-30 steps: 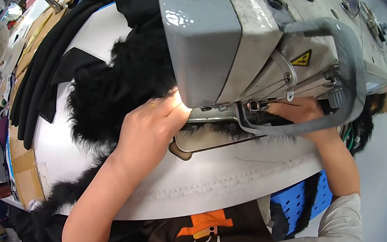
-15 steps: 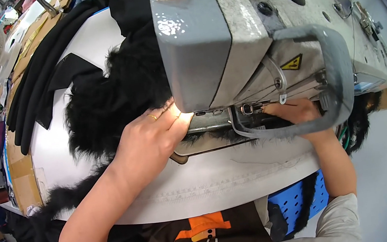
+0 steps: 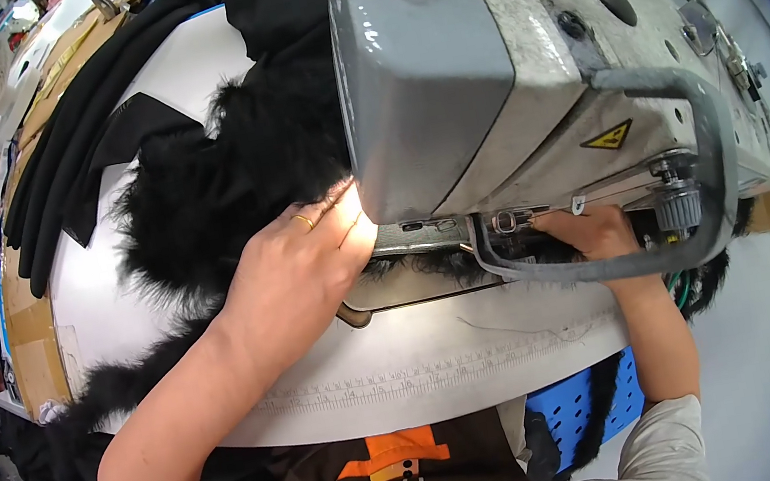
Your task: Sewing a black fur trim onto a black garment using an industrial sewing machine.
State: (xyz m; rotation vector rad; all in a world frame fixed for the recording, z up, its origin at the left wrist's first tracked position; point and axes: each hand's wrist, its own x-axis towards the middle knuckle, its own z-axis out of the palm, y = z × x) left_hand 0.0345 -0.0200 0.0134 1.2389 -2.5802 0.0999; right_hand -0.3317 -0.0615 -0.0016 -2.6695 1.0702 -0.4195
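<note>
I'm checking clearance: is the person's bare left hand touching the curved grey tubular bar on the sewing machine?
Apart: the head view shows a plain gap between the left hand and the grey bar, with a shiny metal strip visible there.

The white bench (image 3: 418,321) has a front edge that curves in view, with a ruler scale (image 3: 397,381) running just inside it. A grey-and-white sewing machine (image 3: 442,121) stands toward the right end. Left of it lies black fur (image 3: 216,192), a strip trailing over the left front corner. Folded black cloth (image 3: 72,139) lines the left edge; a loose thread (image 3: 530,327) lies near the front edge.
</note>
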